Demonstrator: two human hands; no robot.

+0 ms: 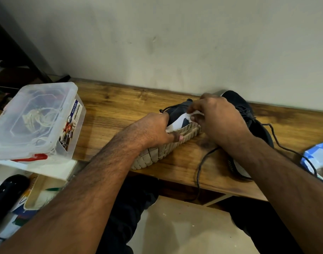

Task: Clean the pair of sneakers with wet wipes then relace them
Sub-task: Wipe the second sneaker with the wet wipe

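Sneaker (157,153) tipped on its side near the table's (120,103) front edge, tan sole facing the person, long axis running from front-left to back-right. Gripped at mid-length by left hand (153,131), thumb curled onto the sole. Right hand (217,116) at the far end, fingers pinching a white wipe (193,114) against the upper; nearer to the spot being cleaned. Second sneaker (248,121) just behind the right wrist, toward the wall, lace (201,169) trailing over the front edge. Wipes pack (316,156) at the right edge. Clear box (34,121) well apart, left.

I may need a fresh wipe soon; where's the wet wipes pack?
In the head view, the blue wet wipes pack lies at the table's far right edge, beside the second black sneaker.
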